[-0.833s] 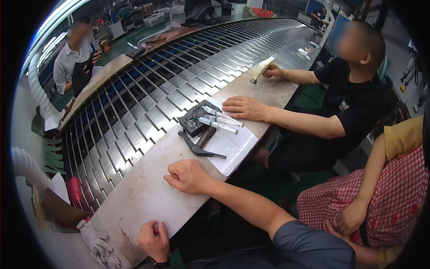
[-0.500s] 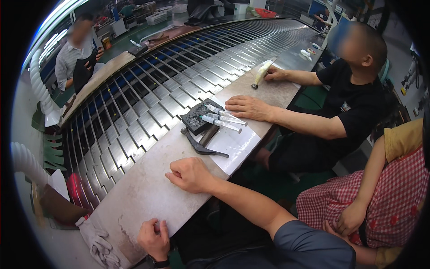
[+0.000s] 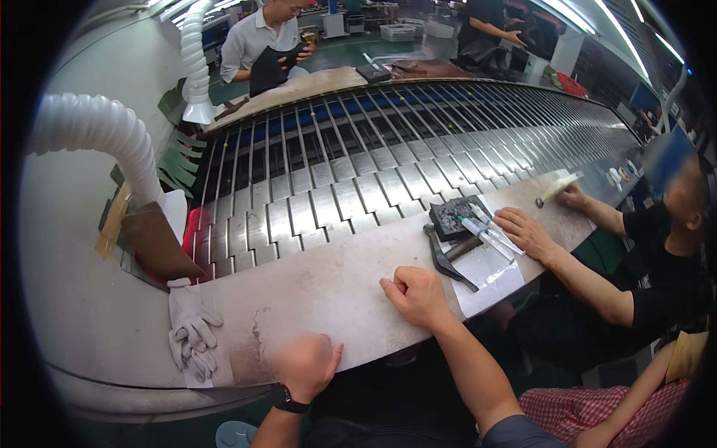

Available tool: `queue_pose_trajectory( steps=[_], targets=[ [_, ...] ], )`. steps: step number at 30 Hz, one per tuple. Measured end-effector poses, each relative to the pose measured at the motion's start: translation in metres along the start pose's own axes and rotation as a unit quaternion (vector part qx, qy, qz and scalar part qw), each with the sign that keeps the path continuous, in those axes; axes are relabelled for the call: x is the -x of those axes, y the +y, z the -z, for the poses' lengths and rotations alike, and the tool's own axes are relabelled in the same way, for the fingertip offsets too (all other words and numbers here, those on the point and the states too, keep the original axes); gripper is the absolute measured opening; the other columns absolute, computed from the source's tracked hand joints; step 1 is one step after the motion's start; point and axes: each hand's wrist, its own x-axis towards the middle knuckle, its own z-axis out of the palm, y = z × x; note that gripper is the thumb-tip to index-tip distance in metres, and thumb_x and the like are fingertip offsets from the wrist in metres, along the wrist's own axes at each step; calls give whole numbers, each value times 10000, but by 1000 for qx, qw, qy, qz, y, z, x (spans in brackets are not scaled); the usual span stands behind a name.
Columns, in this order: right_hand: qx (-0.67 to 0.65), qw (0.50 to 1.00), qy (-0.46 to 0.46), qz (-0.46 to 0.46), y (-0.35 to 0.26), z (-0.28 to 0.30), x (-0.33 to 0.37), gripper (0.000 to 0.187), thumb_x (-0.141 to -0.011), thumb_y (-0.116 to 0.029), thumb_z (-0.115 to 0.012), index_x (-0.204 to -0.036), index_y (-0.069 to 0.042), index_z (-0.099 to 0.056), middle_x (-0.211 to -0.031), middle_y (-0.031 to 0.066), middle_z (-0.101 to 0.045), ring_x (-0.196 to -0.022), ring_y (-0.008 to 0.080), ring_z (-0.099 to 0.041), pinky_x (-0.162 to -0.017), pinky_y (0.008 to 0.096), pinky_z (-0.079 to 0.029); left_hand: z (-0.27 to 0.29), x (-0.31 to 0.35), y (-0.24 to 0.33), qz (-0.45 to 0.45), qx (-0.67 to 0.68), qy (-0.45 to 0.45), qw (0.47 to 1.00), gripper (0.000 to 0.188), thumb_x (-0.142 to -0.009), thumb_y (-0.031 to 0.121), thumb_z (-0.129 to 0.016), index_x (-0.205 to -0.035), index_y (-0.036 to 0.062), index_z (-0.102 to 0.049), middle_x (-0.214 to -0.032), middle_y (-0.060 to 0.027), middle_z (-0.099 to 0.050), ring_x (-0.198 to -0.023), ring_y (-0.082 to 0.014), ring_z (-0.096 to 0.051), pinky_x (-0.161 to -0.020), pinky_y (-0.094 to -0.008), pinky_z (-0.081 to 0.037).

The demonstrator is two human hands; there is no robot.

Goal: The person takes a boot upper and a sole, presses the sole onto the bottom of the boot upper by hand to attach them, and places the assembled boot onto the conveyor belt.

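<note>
My right hand point(image 3: 418, 297) rests on the pale worktop point(image 3: 336, 287) in a loose fist, thumb side toward the left, with no object showing in it. Along the near edge, my left hand point(image 3: 308, 367) wears a dark watch at the wrist; a blur hides most of its fingers, and nothing held is visible. Just right of my right hand lies a hammer point(image 3: 442, 261) with a dark curved head. Beyond it, several syringes point(image 3: 487, 233) lean on a dark porous block point(image 3: 450, 216), above a white sheet point(image 3: 485, 285).
A slatted metal conveyor point(image 3: 336, 201) runs behind the worktop. Grey-white gloves point(image 3: 196, 328) lie at its left end, near white corrugated hoses point(image 3: 112, 138). At right, a co-worker's hand point(image 3: 526, 230) rests by the syringes; the other holds a pale cone-shaped bag point(image 3: 559, 188). Another person stands across the conveyor.
The view has swung left and levelled, so the scene sits further right. My left hand has come onto the worktop's near edge. My right hand stays in its loose fist.
</note>
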Motion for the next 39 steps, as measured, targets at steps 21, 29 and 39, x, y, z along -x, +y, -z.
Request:
queue_pose_trajectory(
  steps=[21, 29, 39],
  targets=[
    [-7, 999, 27, 22, 10, -15, 0, 322, -937, -262, -727, -738, -61, -573, -708, 176, -630, -723, 424, -657, -682, 531, -501, 5, 15, 8, -12, -42, -14, 999, 234, -1000, 259, -780, -1042, 30, -764, -826, -147, -706, -710, -335, -677, -664, -442, -550],
    [46, 997, 59, 16, 8, -15, 11, 295, -931, -238, -721, -736, -61, -588, -721, 165, -647, -733, 420, -665, -694, 526, -515, 8, 14, 13, -26, -25, -36, 999, 249, -1012, 286, -765, -1050, 40, -777, -825, -137, -710, -721, -340, -681, -671, -443, -555],
    [59, 997, 43, 19, 9, -12, 12, 291, -939, -241, -716, -748, -62, -591, -739, 169, -642, -751, 420, -666, -707, 533, -518, 3, 15, 10, -2, -18, -37, 999, 288, -1003, 318, -777, -1054, 35, -777, -861, -154, -737, -761, -341, -708, -698, -448, -569]
  ],
)
